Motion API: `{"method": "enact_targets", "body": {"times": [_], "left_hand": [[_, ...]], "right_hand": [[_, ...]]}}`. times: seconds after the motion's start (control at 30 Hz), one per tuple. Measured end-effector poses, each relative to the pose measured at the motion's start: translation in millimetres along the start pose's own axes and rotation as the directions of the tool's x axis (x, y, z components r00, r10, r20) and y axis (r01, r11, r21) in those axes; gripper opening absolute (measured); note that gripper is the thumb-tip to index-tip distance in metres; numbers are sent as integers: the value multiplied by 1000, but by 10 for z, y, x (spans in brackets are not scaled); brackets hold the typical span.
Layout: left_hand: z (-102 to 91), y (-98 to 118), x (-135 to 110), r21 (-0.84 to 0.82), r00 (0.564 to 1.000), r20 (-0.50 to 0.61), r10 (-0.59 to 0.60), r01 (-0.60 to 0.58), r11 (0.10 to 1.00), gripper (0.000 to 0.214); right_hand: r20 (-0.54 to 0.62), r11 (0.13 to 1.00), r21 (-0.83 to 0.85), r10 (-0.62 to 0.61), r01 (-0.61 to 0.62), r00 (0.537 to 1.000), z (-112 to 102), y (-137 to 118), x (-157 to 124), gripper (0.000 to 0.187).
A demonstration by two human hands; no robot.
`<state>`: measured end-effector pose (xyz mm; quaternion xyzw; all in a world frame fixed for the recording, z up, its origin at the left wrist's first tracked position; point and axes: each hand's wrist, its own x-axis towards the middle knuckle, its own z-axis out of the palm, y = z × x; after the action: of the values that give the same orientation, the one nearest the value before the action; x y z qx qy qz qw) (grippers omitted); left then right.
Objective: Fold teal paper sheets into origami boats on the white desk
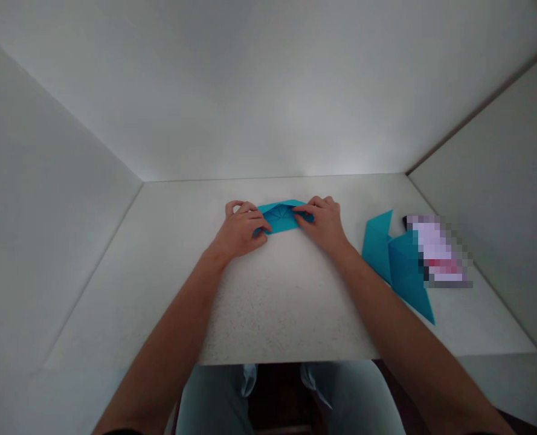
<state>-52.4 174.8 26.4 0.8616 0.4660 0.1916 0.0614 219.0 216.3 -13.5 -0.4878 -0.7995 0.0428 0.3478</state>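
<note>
The folded paper piece (281,217) at the desk's middle is thin teal paper, matt and smooth, with sharp creases; the loose paper sheets (397,263) near the desk's right edge are the same matt teal stock; the desk (272,314) top is white, matt and finely speckled; the trousers (354,399) below its front edge look like pale soft cloth.

Pixelated object (438,251) at right: identity illegible. Left hand (241,232) and right hand (325,223) cover both ends of the folded blue paper (279,217).
</note>
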Motion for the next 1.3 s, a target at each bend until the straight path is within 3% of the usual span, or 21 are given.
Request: {"method": "enact_targets", "body": {"times": [0.17, 0.3, 0.47, 0.57, 0.77, 0.97, 1.13, 1.3], "left_hand": [[-6, 20, -7, 33, 988, -138, -69, 74, 997, 19], [24, -28, -3, 48, 981, -170, -97, 106, 993, 22], [70, -92, 21, -4, 994, -53, -97, 97, 995, 43], [77, -67, 31, -38, 994, -75, -76, 74, 997, 46], [138, -15, 31, -174, 987, -151, 45, -71, 982, 39], [178, -48, 29, -225, 982, -188, -22, -21, 974, 41], [177, -34, 29, -231, 981, -192, -27, -18, 973, 46], [188, -35, 41, -257, 983, -184, -15, -33, 966, 49]], "right_hand": [[179, 995, -75, -48, 62, 983, -26, -121, -13, 24], [227, 992, -35, -111, 122, 967, -60, -193, -2, 21], [206, 993, -8, -113, 117, 972, -64, -209, -1, 18], [192, 997, -33, -58, 65, 980, -66, -213, -5, 14], [159, 997, -70, 39, -28, 986, -63, -232, -4, 23], [132, 999, -50, 6, 1, 991, -114, -279, 13, 42], [103, 1000, 9, -26, 25, 994, -142, -287, 21, 45], [136, 998, 38, -61, 57, 989, -115, -259, 32, 22]]}}
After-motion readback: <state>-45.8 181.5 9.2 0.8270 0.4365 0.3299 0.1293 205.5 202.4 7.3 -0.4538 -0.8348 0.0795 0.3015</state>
